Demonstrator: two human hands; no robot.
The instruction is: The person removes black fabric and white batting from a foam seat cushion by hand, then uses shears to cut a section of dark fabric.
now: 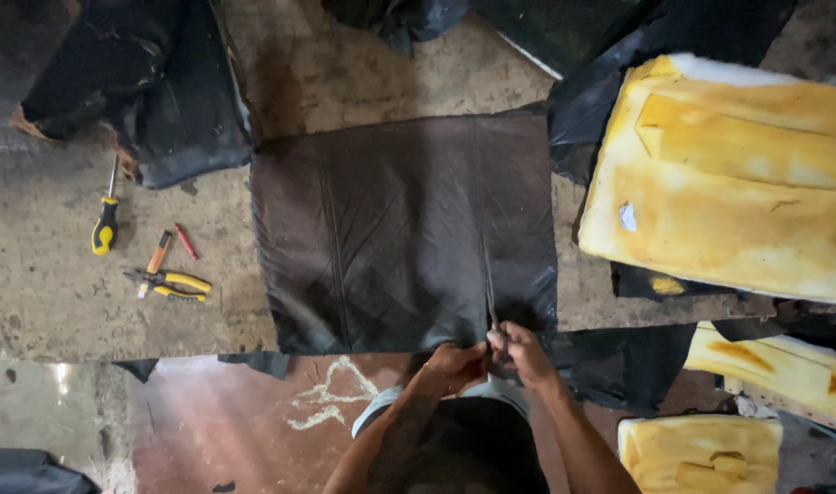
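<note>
Spread flat on the concrete surface [52, 293]: a dark brown leather-like seat cover [390, 229], roughly square, its near edge lying right at the surface's front lip. Directly ahead of both hands, then, with the sheet stretching away from the body. Running up from the near edge, a thin pale strip or blade-like tool [487, 284], narrow and long, its long axis pointing straight away from the person and set right of the cover's middle; hard to tell whether a tool or a seam edge. Right hand [520, 352] closed about the strip's near end, fingers curled, thumb on top. Left hand [454, 364] just beside it, touching or nearly so, also curled shut, pinching the cover's near edge as far as can be made out; exact hold hidden by the knuckles. Right hand the nearer of the two to the strip, left a shade closer to the body. Well apart to the left on the same surface: a yellow-handled screwdriver [105, 227], yellow-handled pliers [172, 285], a small red pencil-like stick [186, 241]. To the right, a yellowed foam cushion [729, 183] beside the cover, with black sheeting [610, 91] under and around it.
</note>
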